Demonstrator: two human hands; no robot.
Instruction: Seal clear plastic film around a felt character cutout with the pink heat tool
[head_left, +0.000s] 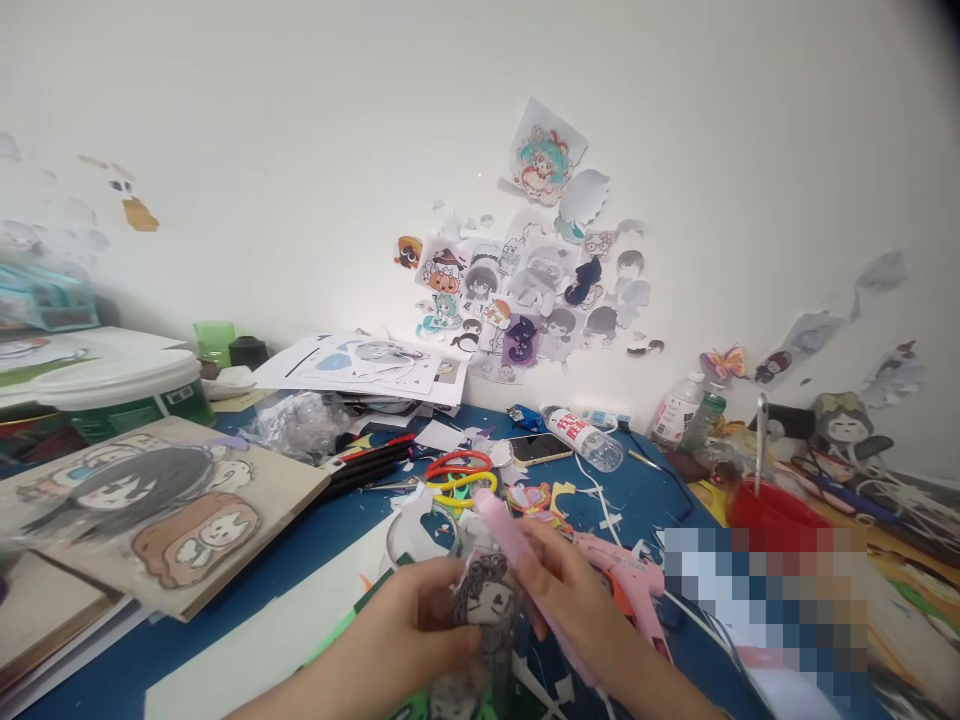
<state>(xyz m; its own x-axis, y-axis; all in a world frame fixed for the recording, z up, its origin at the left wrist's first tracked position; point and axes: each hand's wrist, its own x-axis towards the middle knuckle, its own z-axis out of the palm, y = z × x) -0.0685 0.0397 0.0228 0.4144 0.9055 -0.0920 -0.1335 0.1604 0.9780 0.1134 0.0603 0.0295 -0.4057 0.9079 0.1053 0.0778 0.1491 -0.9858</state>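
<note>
My left hand (420, 620) is closed around a grey-toned cartoon figure (489, 600) with a clear, shiny surface, its thumb pressed on the front. My right hand (577, 590) grips a long pink tool (504, 530), whose rounded upper end points up and away; its kind is not clear. The pink tool lies close along the figure's right edge, and I cannot tell whether they touch. Just right of that hand lies a pink glue gun (641, 580). Behind both hands are a roll of clear tape (424, 535) and scissors with red and yellow handles (461, 480).
Paper scraps lie over the blue table (300, 570). A phone (538, 449) and a plastic bottle (589, 440) lie toward the wall. Cutout-covered boards (285, 470) and a white-lidded tub (120, 380) stand left. A red cup (780, 515) and cables (667, 470) are right.
</note>
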